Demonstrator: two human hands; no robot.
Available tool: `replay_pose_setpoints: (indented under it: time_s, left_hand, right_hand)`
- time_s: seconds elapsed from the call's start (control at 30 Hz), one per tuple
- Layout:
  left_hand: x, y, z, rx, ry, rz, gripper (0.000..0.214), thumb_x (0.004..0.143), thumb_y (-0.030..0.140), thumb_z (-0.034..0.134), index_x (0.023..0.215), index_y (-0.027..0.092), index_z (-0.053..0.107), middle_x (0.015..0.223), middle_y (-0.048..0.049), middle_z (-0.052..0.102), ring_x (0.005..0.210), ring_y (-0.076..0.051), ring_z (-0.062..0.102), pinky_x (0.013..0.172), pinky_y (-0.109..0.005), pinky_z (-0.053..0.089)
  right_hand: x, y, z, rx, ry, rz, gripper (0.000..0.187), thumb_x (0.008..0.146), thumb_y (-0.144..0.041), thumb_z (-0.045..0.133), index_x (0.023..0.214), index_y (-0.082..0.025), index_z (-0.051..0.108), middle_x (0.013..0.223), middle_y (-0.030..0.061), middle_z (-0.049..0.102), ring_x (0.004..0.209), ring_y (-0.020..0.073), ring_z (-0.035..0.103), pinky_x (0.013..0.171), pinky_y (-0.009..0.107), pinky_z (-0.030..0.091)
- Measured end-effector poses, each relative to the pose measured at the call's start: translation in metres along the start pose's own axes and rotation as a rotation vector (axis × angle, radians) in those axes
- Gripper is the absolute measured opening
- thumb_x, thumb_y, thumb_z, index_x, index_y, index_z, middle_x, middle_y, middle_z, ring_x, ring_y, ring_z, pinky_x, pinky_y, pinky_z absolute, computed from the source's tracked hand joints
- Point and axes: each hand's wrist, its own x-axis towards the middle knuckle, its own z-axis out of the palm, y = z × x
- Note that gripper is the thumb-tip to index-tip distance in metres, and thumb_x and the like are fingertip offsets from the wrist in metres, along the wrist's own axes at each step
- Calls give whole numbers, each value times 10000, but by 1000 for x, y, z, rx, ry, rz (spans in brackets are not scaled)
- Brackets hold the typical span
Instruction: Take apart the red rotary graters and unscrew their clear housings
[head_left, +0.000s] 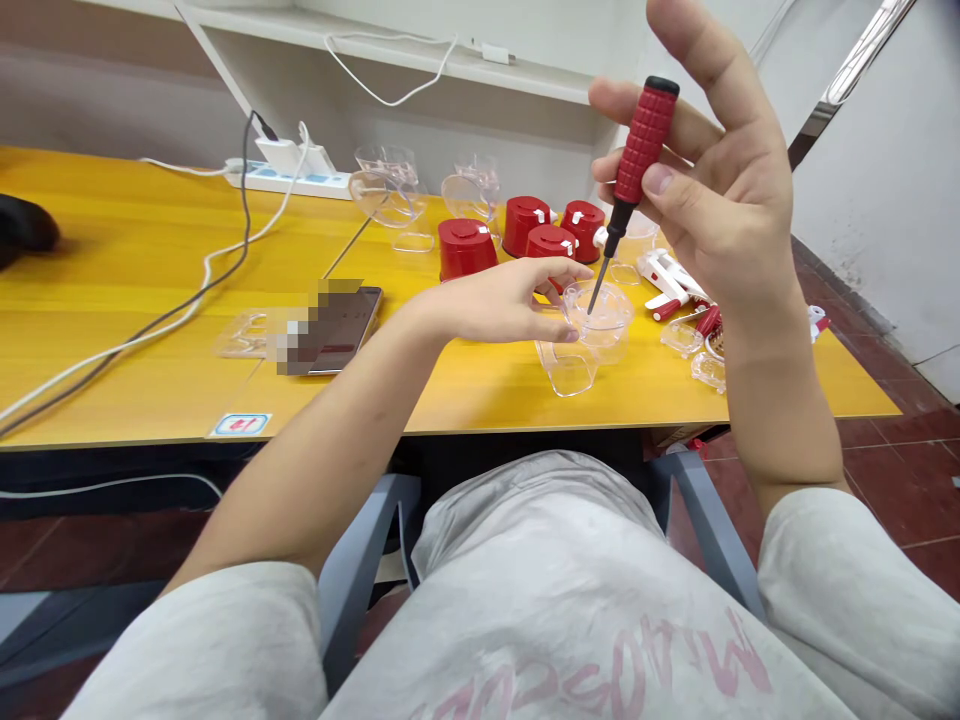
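My right hand grips a screwdriver with a red and black handle, thumb on one side and the other fingers behind or partly lifted. Its shaft slants down, and the tip appears at the top of a clear plastic part. Around the left side of that part, my left hand is closed, thumb in front and fingers behind. The clear part stands on the yellow table, with a loop-shaped piece low at its front. Whether the tip sits in a screw is too small to make out.
Several red cups stand behind my hands, with clear plastic parts further back. White and red pieces lie at the right. A phone, a power strip and cables are on the left of the table.
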Motion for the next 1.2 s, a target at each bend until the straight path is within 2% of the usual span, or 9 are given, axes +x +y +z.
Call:
replay_pose_setpoints:
  time_s: [0.13,0.27,0.33,0.43,0.5,0.7,0.97,1.1,1.2]
  left_hand:
    - [-1,0,0,3,0,2,885,876,549,893,1665,214,673,1606,-181,752,1430,-356,735,1191,-463,602]
    - [-3,0,1,-20,10,27,867,886,546,894,1656,217,672,1580,-173,757,1433,-343,726,1180,-446,607]
    - [-4,1,2,-22,15,43,836,905,545,886,1655,239,679,1584,-158,761,1435,-338,726,1190,-452,606]
    - [-7,1,2,-20,22,61,783,934,537,875,1647,262,704,1643,-149,744,1430,-334,731,1213,-464,603]
    - [-8,2,3,-22,27,61,725,952,550,868,1607,264,747,1646,-145,748,1420,-336,738,1216,-461,609]
    - [-8,-1,4,-11,27,61,673,965,606,864,1544,268,807,1576,-132,790,1414,-353,755,1219,-464,621]
    - [-8,2,5,-9,63,38,649,948,548,875,1521,247,819,1511,-129,827,1367,-348,782,1255,-492,607]
    - [-9,1,6,-12,57,48,623,950,533,871,1500,245,824,1537,-129,824,1374,-342,786,1247,-476,611]
    - [-9,1,6,-18,62,47,637,941,523,880,1510,243,822,1548,-131,821,1384,-341,786,1231,-460,620]
  right_hand:
    - [-4,6,-3,-32,-7,59,632,854,-381,881,1457,-517,751,1773,-152,648,1558,339,714,1186,544,742]
    - [-7,12,-8,-108,-20,169,809,868,-455,883,1636,-448,630,1620,-39,788,1312,315,810,1231,557,709]
    - [-7,13,-8,-101,-14,161,766,859,-442,888,1594,-438,670,1568,-32,815,1339,324,803,1216,555,711]
    - [-6,12,-6,-82,3,99,649,835,-401,885,1470,-420,753,1618,-41,787,1480,344,751,1180,539,723]
    - [-6,11,-5,-104,19,89,636,836,-398,874,1462,-410,762,1620,-30,784,1503,352,738,1167,536,726]
    - [-12,9,-6,-74,3,115,662,871,-380,856,1525,-445,776,1487,-10,837,1162,312,823,1097,526,733]
    - [-15,2,-4,-43,-37,113,651,923,-351,868,1559,-443,766,1543,-4,806,1145,296,835,1112,502,725]
    - [-10,-2,1,-109,-38,7,441,973,-422,925,1407,-398,852,1516,-7,780,1331,292,769,1084,435,723]
    - [-4,1,3,-240,26,-115,404,914,-515,997,1276,-375,885,1399,-14,806,1096,227,717,908,359,701]
